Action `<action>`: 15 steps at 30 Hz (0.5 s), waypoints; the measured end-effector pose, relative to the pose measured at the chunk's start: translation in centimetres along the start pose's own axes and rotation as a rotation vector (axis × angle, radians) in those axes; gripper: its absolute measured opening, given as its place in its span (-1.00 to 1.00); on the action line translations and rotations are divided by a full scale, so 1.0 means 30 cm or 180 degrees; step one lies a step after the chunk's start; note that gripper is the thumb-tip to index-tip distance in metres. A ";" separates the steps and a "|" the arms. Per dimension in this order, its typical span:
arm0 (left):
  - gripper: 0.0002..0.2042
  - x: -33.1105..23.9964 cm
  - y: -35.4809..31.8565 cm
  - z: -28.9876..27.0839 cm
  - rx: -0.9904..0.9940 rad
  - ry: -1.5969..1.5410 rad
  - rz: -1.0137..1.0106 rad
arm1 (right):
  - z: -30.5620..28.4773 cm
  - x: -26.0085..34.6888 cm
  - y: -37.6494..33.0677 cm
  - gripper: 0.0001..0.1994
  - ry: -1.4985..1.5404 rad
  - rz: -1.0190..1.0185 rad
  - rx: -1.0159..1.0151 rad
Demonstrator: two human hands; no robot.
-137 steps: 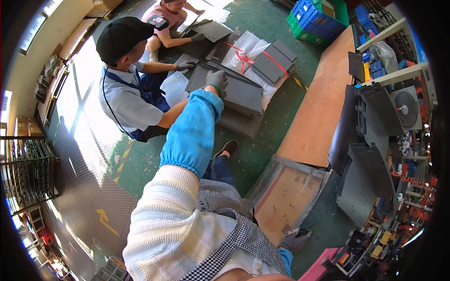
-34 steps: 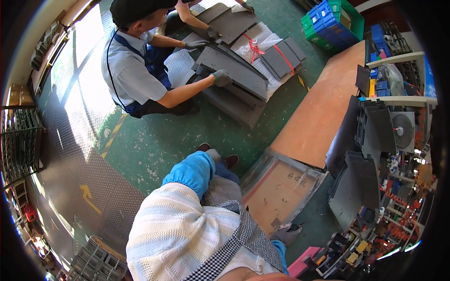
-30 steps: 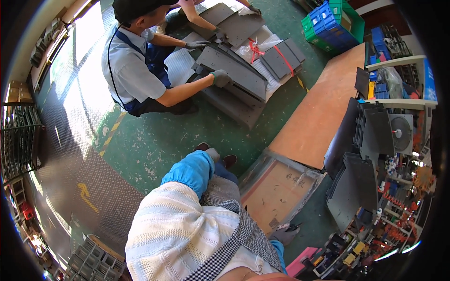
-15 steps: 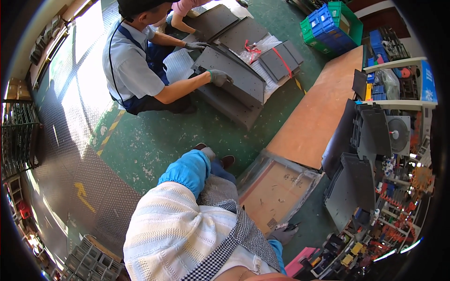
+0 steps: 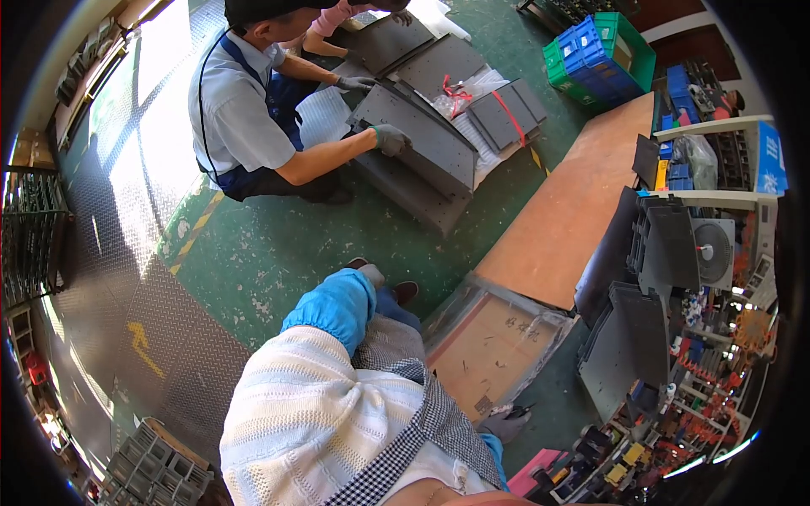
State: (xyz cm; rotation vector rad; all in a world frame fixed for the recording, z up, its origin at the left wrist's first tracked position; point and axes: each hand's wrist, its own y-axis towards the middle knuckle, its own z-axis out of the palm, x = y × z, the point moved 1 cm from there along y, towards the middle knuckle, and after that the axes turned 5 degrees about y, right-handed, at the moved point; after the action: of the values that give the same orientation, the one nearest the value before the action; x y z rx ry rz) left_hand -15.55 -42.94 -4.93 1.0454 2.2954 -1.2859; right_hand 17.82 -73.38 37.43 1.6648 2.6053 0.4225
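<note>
A green crate (image 5: 645, 67) at upper right holds something tan (image 5: 623, 52). Whether the half-hidden left hand (image 5: 371, 274) or lower-right right hand (image 5: 504, 425) grips, I cannot tell.

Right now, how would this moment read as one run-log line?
Left hand: gloved, partly hidden behind blue sleeve | Right hand: gloved, holding small dark object, kind unclear | Co-worker's hand: touching grey panel | Rest: brown board

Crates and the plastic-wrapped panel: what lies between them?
A long brown board lies between the crates and the plastic-wrapped panel, as the head view shows.
</note>
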 end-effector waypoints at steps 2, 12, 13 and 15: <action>-0.80 -0.005 0.008 0.033 0.0024 0.0073 -0.0481 | 0.005 -0.010 0.000 -0.40 -0.0012 -0.0001 0.0008; -0.90 0.111 0.139 0.084 -0.0575 -0.0019 0.2472 | -0.009 0.042 0.001 -0.39 -0.0157 0.0152 0.0108; -0.88 0.125 0.144 0.084 -0.0627 -0.0018 0.2785 | -0.010 0.031 -0.003 -0.39 -0.0188 0.0146 0.0099; -0.84 0.157 0.156 0.076 -0.0753 -0.0018 0.3374 | -0.008 0.019 -0.007 -0.39 -0.0207 0.0108 0.0099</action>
State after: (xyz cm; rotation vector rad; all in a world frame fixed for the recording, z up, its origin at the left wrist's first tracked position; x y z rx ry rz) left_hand -15.57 -41.19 -11.73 1.7633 1.3948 -0.5487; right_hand 17.37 -73.01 37.67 1.7041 2.5539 0.3246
